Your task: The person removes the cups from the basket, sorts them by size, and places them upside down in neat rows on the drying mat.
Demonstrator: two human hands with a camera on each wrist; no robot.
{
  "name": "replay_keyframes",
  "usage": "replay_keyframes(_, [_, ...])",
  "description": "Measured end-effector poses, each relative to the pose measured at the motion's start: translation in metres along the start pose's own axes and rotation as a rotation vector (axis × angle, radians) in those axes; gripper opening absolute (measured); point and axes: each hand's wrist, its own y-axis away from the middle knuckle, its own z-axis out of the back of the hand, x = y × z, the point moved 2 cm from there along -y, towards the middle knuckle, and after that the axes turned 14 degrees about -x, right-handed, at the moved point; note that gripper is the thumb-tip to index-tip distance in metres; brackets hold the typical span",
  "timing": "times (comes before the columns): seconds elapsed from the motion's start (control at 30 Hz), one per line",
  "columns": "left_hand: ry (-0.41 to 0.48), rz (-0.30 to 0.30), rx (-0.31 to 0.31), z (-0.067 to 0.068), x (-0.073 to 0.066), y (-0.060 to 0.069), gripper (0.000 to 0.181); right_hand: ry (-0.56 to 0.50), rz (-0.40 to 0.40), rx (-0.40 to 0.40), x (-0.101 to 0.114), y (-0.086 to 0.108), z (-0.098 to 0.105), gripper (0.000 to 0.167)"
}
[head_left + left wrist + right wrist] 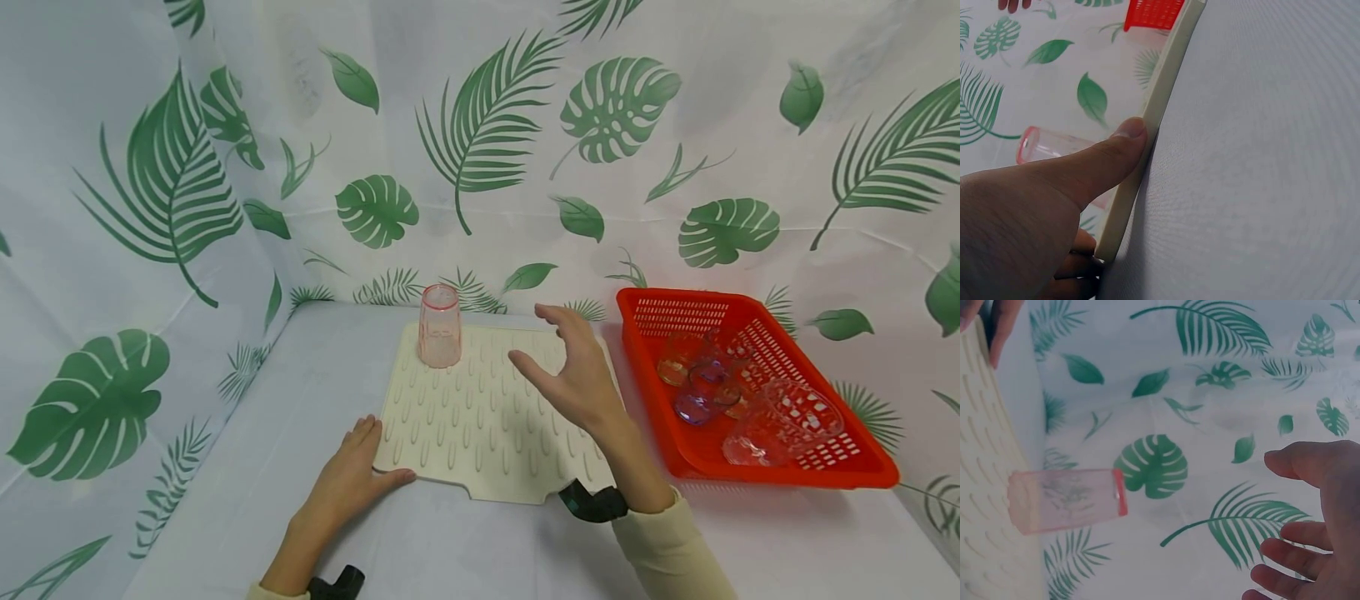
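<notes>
A clear pink-tinted drinking glass (439,333) stands upright near the back left corner of a cream ridged draining mat (480,433). My left hand (345,475) rests at the mat's front left corner; in the left wrist view its thumb (1129,134) touches the mat's edge. Above the right part of the mat hovers my right hand (573,375), thumb and fingers spread apart with nothing between them. The right wrist view shows the right hand (1316,531) apart from the glass (1069,500).
To the right of the mat stands a red plastic basket (678,446). Inside lie a large clear pink glass vessel (780,425), a purple glass mug (701,400) and an amber glass piece (677,358). A leaf-patterned curtain (510,225) closes off the back and left.
</notes>
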Motion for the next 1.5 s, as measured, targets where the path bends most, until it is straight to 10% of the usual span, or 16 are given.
replay_keyframes(0.73, [0.001,-0.018,-0.006,-0.002,0.0,0.001,0.103,0.079,0.002,-0.122,-0.024,0.026,0.048,0.069])
replay_keyframes(1.5, [-0.011,-0.011,-0.009,0.0,0.0,0.001,0.102,0.251,-0.282,-0.347,-0.052,0.019,0.12,0.073])
